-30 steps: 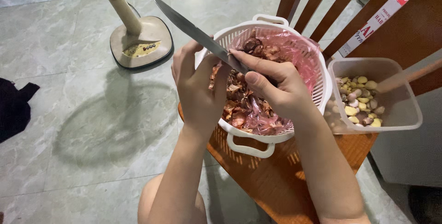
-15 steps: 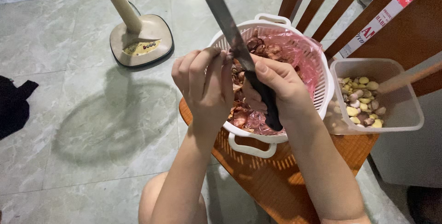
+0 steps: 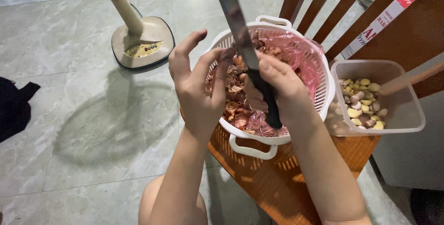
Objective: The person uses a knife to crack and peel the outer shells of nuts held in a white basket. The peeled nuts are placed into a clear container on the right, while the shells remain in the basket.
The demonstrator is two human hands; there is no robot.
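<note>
Peeling step: our right hand (image 3: 282,91) grips knife (image 3: 245,45), left hand (image 3: 199,86) fingers pinch small bulb over colander (image 3: 323,100); next needs careful blade control

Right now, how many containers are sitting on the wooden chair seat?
2. A white basket, lined with pink plastic and full of peels, sits under both hands; a clear plastic tub of peeled cloves stands just right of it. Others may lie out of frame.

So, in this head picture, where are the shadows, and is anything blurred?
Head view: the fan base throws a round soft shadow on the floor tiles; the knife blade is slightly blurred; both hands, left and right, are sharp.
</note>
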